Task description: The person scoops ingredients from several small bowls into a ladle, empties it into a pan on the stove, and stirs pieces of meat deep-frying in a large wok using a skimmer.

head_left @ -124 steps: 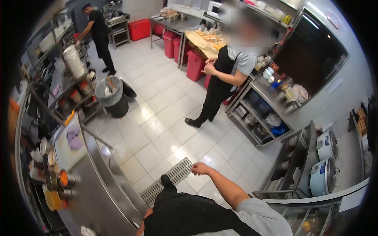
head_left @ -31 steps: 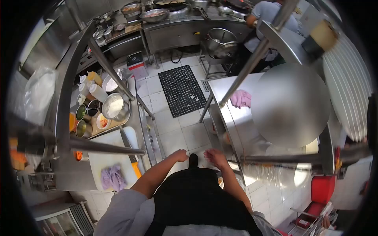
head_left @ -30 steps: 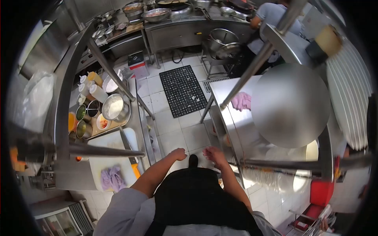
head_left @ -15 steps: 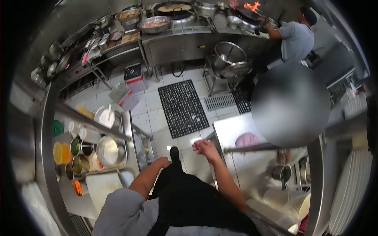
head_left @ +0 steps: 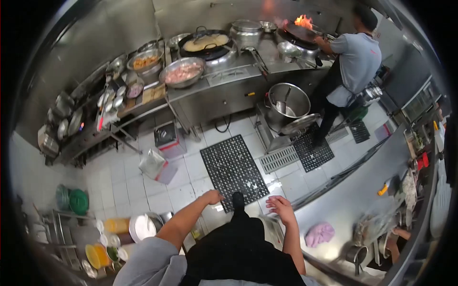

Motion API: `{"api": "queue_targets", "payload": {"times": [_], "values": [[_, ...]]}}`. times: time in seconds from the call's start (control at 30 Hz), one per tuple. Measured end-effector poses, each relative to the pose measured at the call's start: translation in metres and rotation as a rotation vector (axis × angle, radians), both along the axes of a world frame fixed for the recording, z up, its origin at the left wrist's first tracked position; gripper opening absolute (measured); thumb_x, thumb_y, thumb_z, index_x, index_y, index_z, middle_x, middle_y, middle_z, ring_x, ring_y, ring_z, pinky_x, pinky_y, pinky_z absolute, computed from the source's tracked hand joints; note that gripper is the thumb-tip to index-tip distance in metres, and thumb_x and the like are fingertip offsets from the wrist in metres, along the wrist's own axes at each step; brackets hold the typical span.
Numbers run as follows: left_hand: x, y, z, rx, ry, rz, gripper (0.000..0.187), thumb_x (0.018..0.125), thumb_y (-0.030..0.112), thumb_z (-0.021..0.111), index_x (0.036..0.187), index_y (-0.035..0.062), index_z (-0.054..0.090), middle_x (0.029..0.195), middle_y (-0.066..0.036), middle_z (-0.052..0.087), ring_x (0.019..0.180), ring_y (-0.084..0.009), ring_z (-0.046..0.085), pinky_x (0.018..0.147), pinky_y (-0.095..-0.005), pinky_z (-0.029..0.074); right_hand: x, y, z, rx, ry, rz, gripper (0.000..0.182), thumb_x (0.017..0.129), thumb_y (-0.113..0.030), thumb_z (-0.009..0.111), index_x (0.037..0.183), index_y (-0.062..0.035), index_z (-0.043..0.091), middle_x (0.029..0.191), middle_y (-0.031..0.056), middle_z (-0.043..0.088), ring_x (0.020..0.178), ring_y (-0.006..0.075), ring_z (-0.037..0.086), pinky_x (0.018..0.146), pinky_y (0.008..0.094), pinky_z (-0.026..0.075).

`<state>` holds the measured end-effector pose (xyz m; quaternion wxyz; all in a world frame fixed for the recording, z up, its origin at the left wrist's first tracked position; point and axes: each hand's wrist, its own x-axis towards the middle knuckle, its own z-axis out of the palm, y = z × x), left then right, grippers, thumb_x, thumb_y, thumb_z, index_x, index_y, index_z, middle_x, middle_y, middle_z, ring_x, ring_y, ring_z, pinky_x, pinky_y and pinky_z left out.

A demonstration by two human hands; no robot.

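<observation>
My left hand [head_left: 211, 197] hangs in front of my black apron [head_left: 229, 252], its fingers curled in with nothing visible in them. My right hand [head_left: 280, 208] is held out on the other side, fingers loosely apart and holding nothing. Both hands are in the air, apart from each other. Beyond them a black perforated mat [head_left: 234, 167] lies on the tiled floor, with my dark shoe [head_left: 238, 200] at its near edge. Right of my right hand, a crumpled pink cloth [head_left: 319, 235] lies on a steel counter [head_left: 334, 205].
Ahead, a stove counter holds a large wok [head_left: 205, 44] and a bowl of raw meat [head_left: 182, 74]. A big steel pot [head_left: 287, 102] stands before it. A co-worker [head_left: 358, 52] handles a flaming wok [head_left: 300, 33]. Floor boxes [head_left: 169, 138] stand left; another person's hand [head_left: 398, 238] shows right.
I have moved forward; the stove and mat are closer, and the left prep table slid back. The blurred patch at right is gone, showing the counter. Both hands stay empty.
</observation>
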<state>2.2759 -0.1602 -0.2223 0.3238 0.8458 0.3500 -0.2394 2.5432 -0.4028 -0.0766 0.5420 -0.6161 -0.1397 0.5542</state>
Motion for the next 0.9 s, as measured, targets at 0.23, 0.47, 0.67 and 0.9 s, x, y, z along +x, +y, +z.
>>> {"api": "queue_targets", "payload": {"times": [0.23, 0.47, 0.67, 0.9], "values": [[-0.024, 0.092, -0.006, -0.028, 0.117, -0.011, 0.049, 0.087, 0.044, 0.054, 0.099, -0.0023, 0.066, 0.108, -0.025, 0.063, 0.102, -0.0396, 0.06, 0.088, -0.0462, 0.048, 0.097, 0.141, -0.019, 0.027, -0.199, -0.082, 0.026, 0.092, -0.025, 0.058, 0.104, -0.0026, 0.063, 0.093, 0.0071, 0.067, 0.08, 0.0152, 0.064, 0.067, 0.0275, 0.049], [-0.081, 0.151, 0.003, 0.059, -0.051, 0.418, 0.05, 0.088, 0.047, 0.05, 0.089, -0.0004, 0.067, 0.1, -0.023, 0.064, 0.098, -0.0414, 0.059, 0.088, -0.0471, 0.047, 0.166, 0.369, 0.074, 0.159, -0.943, 0.406, 0.039, 0.084, -0.023, 0.064, 0.111, 0.005, 0.059, 0.086, 0.0182, 0.067, 0.076, 0.0255, 0.066, 0.071, 0.0344, 0.051], [-0.128, 0.16, -0.071, -0.246, 0.086, 0.63, 0.053, 0.089, 0.05, 0.048, 0.082, 0.0014, 0.067, 0.09, -0.02, 0.067, 0.089, -0.0398, 0.063, 0.08, -0.0472, 0.05, 0.177, 0.592, 0.144, 0.316, -1.321, 0.377, 0.055, 0.08, -0.023, 0.067, 0.122, 0.0071, 0.05, 0.1, 0.0262, 0.063, 0.096, 0.0382, 0.062, 0.084, 0.0438, 0.048], [-0.135, 0.173, -0.141, -0.268, 0.094, 0.796, 0.051, 0.082, 0.053, 0.058, 0.082, 0.0042, 0.071, 0.086, -0.016, 0.07, 0.087, -0.0332, 0.067, 0.08, -0.0414, 0.052, 0.191, 0.795, 0.12, 0.112, -1.813, 0.408, 0.068, 0.078, -0.021, 0.069, 0.131, 0.0062, 0.037, 0.114, 0.0269, 0.055, 0.103, 0.0426, 0.057, 0.088, 0.0457, 0.048]]}}
